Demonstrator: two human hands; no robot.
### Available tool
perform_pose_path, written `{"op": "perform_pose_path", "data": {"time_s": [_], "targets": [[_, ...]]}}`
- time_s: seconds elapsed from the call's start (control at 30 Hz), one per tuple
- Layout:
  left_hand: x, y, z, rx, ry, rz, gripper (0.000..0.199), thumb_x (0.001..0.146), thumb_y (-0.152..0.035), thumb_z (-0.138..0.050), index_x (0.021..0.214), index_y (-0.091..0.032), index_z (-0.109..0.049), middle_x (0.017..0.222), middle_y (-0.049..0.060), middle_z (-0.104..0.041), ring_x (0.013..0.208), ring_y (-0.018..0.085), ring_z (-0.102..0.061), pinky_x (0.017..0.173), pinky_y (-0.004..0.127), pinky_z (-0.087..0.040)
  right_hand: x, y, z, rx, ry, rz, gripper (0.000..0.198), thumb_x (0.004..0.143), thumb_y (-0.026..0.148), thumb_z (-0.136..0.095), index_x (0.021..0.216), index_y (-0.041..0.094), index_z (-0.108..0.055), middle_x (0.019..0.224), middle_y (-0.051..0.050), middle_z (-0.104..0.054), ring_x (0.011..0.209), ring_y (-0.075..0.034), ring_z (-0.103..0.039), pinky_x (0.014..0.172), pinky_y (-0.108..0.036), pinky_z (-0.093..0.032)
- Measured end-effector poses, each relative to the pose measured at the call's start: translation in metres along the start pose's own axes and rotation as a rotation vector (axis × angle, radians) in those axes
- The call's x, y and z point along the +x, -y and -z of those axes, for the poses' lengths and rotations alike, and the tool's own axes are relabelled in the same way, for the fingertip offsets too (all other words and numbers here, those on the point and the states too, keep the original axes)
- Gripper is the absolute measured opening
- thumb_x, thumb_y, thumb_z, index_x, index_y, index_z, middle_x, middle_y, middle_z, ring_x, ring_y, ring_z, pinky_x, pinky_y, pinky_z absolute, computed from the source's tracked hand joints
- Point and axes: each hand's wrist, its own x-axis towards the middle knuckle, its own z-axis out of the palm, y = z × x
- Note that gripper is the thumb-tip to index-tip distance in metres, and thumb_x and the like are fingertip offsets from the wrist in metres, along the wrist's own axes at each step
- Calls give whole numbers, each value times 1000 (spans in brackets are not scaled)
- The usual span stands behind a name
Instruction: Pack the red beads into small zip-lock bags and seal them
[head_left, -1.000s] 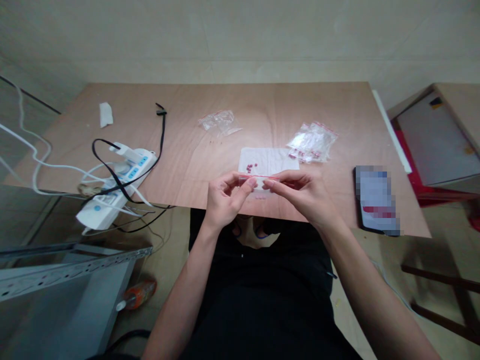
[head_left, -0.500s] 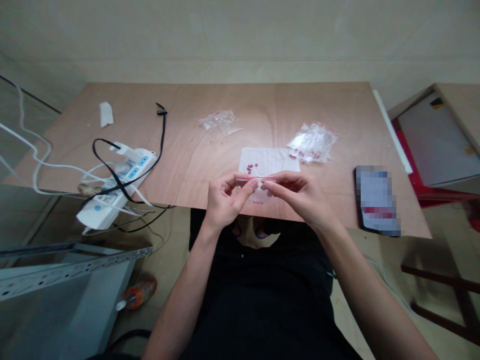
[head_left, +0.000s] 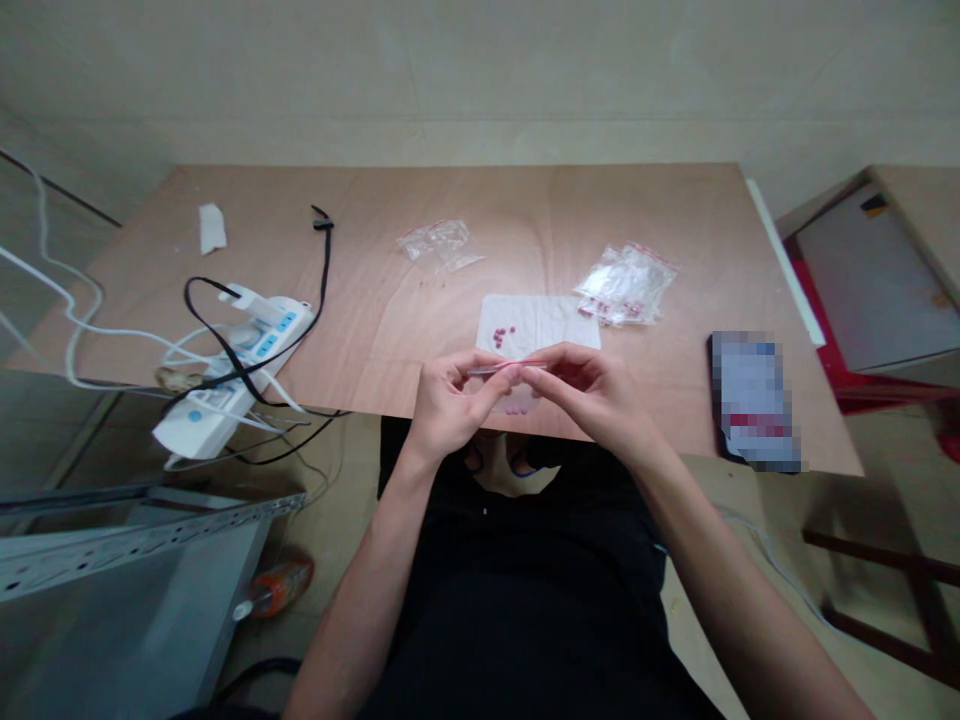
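Note:
My left hand [head_left: 454, 400] and my right hand [head_left: 596, 395] pinch the top edge of a small clear zip bag [head_left: 517, 398] between thumbs and fingers, over the table's front edge. The two thumb tips meet at its red-lined closure. A few pinkish pieces show through the bag's lower part. Just beyond my hands lies a white sheet [head_left: 540, 318], with several small dark red beads or pellets [head_left: 499, 336] on its left part. A pile of clear zip bags [head_left: 628, 285] with red pieces in them overlaps the sheet's right corner.
Flat clear bags [head_left: 442, 246] lie at the table's middle back. On the left are a white power strip [head_left: 202, 420] with tangled cables, a black strap [head_left: 328, 260] and a white scrap [head_left: 213, 229]. A phone [head_left: 754, 400] rests near the right front edge of the wooden table [head_left: 375, 330].
The bag's top edge has tilted, so its red line shows less. My thumbs have come together at the middle of the closure; the rest is unchanged.

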Motion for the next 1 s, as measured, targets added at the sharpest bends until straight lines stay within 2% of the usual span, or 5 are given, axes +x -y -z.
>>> {"op": "perform_pose_path", "data": {"time_s": [0.27,0.53,0.73,0.87,1.0], "targets": [[1,3,5,-46,-41,58,21,75,-37,-77,75,-16,-76,68,5,-74,59,15,-69,59,25,-57,3,-2,0,-73,-142,9,32,72,48,-77,71,16,-70,65,-2,-67,59,-12,-59,56,-26,-47],[1,4,4,-25,33,33,21,77,-37,-74,74,-16,-74,69,5,-74,60,15,-68,61,26,-57,3,-4,2,-114,26,-4,33,75,49,-75,80,17,-73,77,-5,-73,67,-15,-64,59,-27,-50],[0,4,-1,186,-8,-49,17,79,-33,-71,75,-17,-71,72,5,-73,65,14,-66,62,25,-52,2,-2,4,-232,-62,52,32,76,48,-73,73,16,-73,68,-5,-71,62,-15,-62,57,-29,-48],[5,-2,-5,343,-35,-88,13,77,-30,-69,71,-18,-67,66,1,-68,61,13,-61,59,25,-47,2,8,10,-310,-1,88,23,83,39,-68,79,17,-75,77,-6,-75,69,-17,-66,62,-30,-51],[13,-9,-7,325,-13,-155,15,81,-33,-66,74,-20,-67,71,2,-71,65,14,-61,65,27,-48,1,22,18,-383,19,179,18,86,31,-64,88,19,-77,83,-6,-74,72,-17,-67,66,-30,-53]]}}
